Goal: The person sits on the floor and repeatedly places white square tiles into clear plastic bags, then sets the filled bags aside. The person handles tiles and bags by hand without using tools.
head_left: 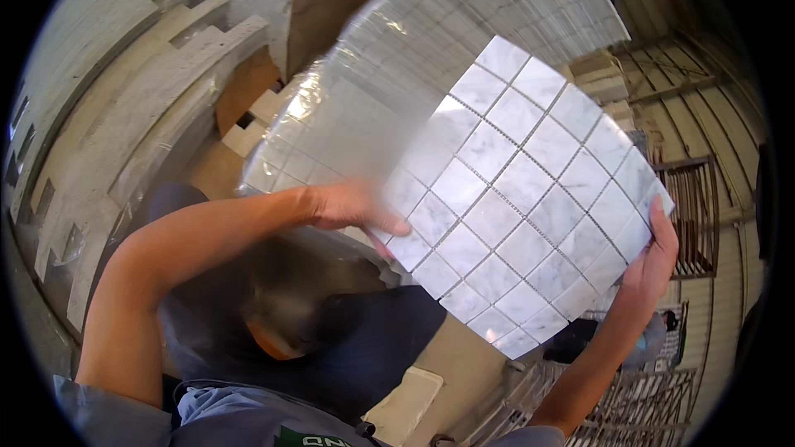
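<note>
Your right hand (pixel 654 261) pinches the lower right edge of a white marble mosaic tile sheet (pixel 522 199), fingers wrapped over its rim; your left hand (pixel 348 205) is clamped on the sheet's left edge, thumb on top, where a clear plastic wrap (pixel 331 128) covers it. The sheet is held up tilted in front of you, its right part bare of plastic and the left still covered. Beyond it lie stacked tile sheets (pixel 513 0); stone pieces (pixel 141 99) sit at left.

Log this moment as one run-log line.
left hand: grips white marble mosaic tile sheet | right hand: holds sheet's edge | clear plastic wrap: behind
</note>
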Motion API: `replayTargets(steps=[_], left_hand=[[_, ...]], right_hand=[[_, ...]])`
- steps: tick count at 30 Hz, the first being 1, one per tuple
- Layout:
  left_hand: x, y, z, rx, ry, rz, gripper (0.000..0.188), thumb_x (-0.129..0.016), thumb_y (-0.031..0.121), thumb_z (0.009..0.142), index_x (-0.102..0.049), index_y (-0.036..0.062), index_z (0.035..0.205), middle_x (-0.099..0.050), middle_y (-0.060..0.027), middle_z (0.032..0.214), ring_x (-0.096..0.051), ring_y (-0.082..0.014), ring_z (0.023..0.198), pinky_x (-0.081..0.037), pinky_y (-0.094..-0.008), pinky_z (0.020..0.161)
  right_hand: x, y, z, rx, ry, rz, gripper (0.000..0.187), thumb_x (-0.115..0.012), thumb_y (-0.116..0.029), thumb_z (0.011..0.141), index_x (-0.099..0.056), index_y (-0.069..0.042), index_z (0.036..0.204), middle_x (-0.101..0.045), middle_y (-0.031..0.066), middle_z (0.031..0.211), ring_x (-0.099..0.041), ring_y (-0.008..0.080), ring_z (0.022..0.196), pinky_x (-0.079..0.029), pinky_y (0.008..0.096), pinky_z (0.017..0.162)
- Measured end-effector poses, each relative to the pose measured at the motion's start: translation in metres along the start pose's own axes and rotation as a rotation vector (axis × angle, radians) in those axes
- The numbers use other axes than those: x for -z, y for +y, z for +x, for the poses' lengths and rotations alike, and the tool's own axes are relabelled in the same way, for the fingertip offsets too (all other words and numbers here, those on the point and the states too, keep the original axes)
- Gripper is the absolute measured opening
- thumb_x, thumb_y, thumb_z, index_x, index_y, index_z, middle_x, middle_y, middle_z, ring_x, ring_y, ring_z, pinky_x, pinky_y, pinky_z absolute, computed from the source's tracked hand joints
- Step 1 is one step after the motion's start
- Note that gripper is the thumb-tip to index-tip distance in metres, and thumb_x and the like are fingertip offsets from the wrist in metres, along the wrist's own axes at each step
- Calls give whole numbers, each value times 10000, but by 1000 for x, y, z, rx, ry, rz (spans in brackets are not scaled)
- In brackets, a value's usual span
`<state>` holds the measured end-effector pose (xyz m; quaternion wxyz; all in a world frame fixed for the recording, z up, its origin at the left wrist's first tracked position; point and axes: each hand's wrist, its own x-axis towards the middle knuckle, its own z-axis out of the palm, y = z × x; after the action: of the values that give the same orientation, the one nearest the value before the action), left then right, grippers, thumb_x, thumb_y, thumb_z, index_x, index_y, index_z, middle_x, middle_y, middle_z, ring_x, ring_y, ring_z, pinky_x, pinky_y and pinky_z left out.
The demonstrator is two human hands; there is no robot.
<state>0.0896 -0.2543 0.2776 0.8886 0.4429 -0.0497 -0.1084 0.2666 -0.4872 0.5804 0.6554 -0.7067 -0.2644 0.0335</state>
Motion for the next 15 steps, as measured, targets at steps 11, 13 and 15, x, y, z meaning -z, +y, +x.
replayTargets(steps=[11,13,15], left_hand=[[29,-1,-83,1,816,71,327,-603,216,913,-575,-83,1041,-666,-159,892,-665,-230,704,-536,-305,515],[41,-6,-87,26,867,5,325,-589,208,917,-572,-96,1032,-667,-163,866,-658,-231,670,-535,-308,514],[48,-7,-91,29,948,-19,306,-581,177,905,-571,-100,1036,-667,-166,851,-656,-238,633,-531,-310,504]], right_hand=[[-127,254,83,-318,-81,-13,242,-728,21,758,-642,129,956,-666,151,959,-637,220,842,-507,330,754],[-146,278,86,-371,-95,-12,244,-735,24,747,-642,128,946,-663,154,956,-633,228,851,-506,339,753],[-174,294,85,-422,-92,-10,232,-731,26,749,-641,130,935,-660,159,955,-631,235,859,-506,346,753]])
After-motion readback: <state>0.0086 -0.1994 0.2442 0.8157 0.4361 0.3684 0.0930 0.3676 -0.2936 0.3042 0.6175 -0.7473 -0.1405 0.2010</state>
